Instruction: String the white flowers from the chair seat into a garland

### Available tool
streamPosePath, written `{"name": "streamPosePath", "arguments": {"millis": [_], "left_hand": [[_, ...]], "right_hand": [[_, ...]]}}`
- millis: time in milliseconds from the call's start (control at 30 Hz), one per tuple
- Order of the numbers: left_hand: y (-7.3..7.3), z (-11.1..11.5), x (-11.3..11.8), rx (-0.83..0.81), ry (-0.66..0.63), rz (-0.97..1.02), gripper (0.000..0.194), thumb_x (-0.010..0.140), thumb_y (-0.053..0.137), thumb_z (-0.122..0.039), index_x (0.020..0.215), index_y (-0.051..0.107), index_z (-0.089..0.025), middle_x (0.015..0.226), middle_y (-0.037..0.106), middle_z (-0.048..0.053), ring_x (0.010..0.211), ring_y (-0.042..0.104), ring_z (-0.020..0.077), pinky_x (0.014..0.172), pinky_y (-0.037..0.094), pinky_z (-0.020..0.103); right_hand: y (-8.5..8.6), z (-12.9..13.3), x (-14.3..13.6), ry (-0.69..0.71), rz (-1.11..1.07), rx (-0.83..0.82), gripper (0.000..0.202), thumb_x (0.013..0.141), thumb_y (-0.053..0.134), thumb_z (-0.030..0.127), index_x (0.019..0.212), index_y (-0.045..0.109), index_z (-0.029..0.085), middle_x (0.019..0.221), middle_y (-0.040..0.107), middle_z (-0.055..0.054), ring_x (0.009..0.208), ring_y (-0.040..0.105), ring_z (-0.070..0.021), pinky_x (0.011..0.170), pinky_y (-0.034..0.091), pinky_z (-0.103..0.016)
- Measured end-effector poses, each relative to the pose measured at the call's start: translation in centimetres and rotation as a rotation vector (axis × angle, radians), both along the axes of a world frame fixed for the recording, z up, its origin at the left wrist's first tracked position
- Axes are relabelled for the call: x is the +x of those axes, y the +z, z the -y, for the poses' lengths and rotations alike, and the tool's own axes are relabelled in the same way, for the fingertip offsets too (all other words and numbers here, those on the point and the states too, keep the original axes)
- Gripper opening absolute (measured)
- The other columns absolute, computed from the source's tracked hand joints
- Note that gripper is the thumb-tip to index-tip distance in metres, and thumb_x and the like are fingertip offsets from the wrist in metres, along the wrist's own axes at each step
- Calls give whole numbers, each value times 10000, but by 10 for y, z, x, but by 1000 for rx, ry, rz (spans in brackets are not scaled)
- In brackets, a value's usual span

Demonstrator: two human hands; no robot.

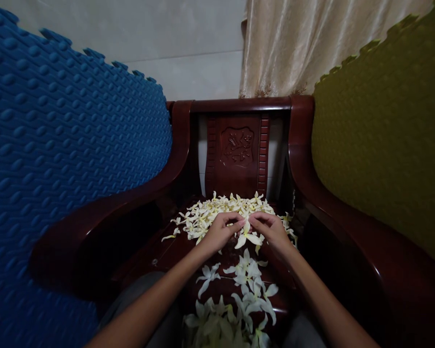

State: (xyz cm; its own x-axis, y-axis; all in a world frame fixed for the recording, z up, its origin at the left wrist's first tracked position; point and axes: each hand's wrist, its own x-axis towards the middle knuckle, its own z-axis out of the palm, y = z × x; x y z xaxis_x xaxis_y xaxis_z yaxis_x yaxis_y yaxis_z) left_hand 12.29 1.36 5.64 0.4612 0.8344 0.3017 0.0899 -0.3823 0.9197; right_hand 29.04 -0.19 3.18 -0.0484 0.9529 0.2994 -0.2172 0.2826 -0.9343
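Note:
A white, yellow-centred flower (247, 237) with long narrow petals is between my two hands, over the chair seat. My left hand (223, 231) is closed in a pinch at its left side. My right hand (271, 231), also pinched, meets it from the right, the fingertips almost touching. Behind the hands lies a heap of similar loose flowers (206, 211) on the dark wooden seat. Closer to me, a row of white flowers (252, 275) runs down to a bunch (217, 321) at the bottom edge. I cannot tell whether a thread joins them.
The reddish-brown wooden chair (241, 105) has a carved backrest and wide curved arms on both sides. A blue textured foam mat (76, 121) stands at the left, an olive-yellow one (380, 135) at the right. Behind are a pale wall (148, 38) and a beige curtain (293, 43).

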Motion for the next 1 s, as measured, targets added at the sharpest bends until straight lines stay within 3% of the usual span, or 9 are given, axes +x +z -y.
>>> {"name": "streamPosePath", "arguments": {"millis": [300, 500, 600, 700, 1000], "left_hand": [[-6, 0, 3, 69, -48, 8, 304, 865, 527, -424, 715, 515, -160, 640, 493, -27, 604, 455, 119, 610, 370, 233], [0, 7, 4, 267, 136, -130, 284, 907, 451, -366, 726, 522, -158, 701, 510, -5, 699, 480, 146, 668, 363, 249], [2, 11, 4, 371, 206, -223, 231, 908, 445, -318, 752, 516, -164, 717, 515, -2, 695, 472, 147, 661, 348, 254], [2, 12, 6, 403, 188, -249, 204, 912, 426, -273, 760, 510, -166, 728, 516, 1, 693, 461, 146, 659, 345, 260], [-2, 11, 6, 410, 150, -252, 246, 934, 396, -303, 763, 514, -170, 763, 522, 16, 727, 471, 156, 685, 359, 268]], "right_hand": [[1, 3, -2, 53, -9, -14, 283, 673, 776, 429, 763, 708, 169, 625, 629, 1, 564, 545, -125, 557, 456, -244], [1, 2, -3, 70, -10, -24, 315, 735, 702, 490, 768, 718, 178, 675, 632, -15, 618, 563, -139, 570, 481, -248], [0, 1, -4, 49, -13, -51, 296, 648, 791, 430, 787, 717, 180, 679, 642, -10, 602, 571, -133, 543, 473, -230], [-2, -1, -3, 25, -33, -75, 317, 563, 852, 369, 774, 718, 174, 657, 652, -10, 571, 584, -135, 544, 491, -242], [-4, -4, 4, -12, 11, -106, 352, 520, 859, 372, 774, 747, 154, 650, 688, -41, 576, 623, -158, 553, 520, -263]]}}
